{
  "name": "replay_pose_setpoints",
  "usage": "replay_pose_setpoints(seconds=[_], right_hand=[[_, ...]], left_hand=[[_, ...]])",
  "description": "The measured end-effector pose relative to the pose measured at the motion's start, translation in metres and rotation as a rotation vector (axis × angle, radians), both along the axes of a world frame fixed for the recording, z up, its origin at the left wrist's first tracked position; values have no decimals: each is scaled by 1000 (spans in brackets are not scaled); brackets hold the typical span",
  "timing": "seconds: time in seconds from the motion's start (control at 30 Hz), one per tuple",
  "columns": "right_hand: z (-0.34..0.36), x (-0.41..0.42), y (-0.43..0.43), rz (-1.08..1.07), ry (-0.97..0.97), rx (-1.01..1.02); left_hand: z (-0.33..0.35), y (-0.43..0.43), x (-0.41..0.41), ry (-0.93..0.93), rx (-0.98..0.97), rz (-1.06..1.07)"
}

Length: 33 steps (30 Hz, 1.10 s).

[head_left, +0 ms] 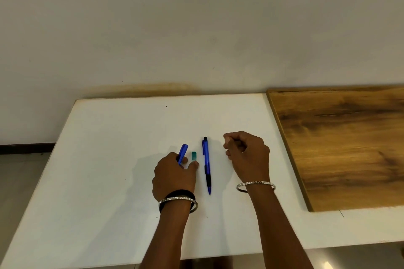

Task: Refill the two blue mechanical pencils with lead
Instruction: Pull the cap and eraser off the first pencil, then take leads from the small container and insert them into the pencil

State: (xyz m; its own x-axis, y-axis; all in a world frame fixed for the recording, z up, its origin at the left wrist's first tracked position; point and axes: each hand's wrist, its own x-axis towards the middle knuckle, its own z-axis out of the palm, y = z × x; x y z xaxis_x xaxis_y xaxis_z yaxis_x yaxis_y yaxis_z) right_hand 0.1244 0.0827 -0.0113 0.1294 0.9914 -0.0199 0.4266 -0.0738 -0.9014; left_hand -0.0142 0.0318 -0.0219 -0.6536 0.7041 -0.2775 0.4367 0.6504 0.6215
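My left hand point(172, 178) grips one blue mechanical pencil point(183, 152), whose upper end sticks up and to the right out of the fist and shows no black cap. A small teal lead case point(194, 156) lies on the white table point(109, 159), just off my left thumb. The second blue pencil point(207, 166) lies flat between my hands, black cap end away from me and tip toward me. My right hand point(247, 153) hovers to its right with fingers curled and fingertips pinched together. I cannot tell whether anything small is between them.
A brown wooden board point(345, 144) lies on the right part of the table, close to my right hand. A plain wall rises behind the table's far edge. The near table edge runs just under my forearms.
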Motion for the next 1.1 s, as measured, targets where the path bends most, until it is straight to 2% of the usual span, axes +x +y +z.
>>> replay_pose_setpoints(seconds=[0.2,0.4,0.57,0.77,0.97,1.1], right_hand=[[-8,-13,-4,111,-16,-41],[-10,-21,-7,203,-53,-68],[-6,-20,-5,185,71,-89],[0,-15,-2,183,286,-124],[-3,-12,-2,177,229,-122],[-3,-9,0,133,284,-144]], left_hand=[[1,1,3,40,-87,-21],[7,4,-1,-86,86,-78],[9,7,-1,-170,249,-197],[3,8,-2,-214,289,-217],[2,8,-1,-204,282,-221],[1,9,-1,-226,274,-199]])
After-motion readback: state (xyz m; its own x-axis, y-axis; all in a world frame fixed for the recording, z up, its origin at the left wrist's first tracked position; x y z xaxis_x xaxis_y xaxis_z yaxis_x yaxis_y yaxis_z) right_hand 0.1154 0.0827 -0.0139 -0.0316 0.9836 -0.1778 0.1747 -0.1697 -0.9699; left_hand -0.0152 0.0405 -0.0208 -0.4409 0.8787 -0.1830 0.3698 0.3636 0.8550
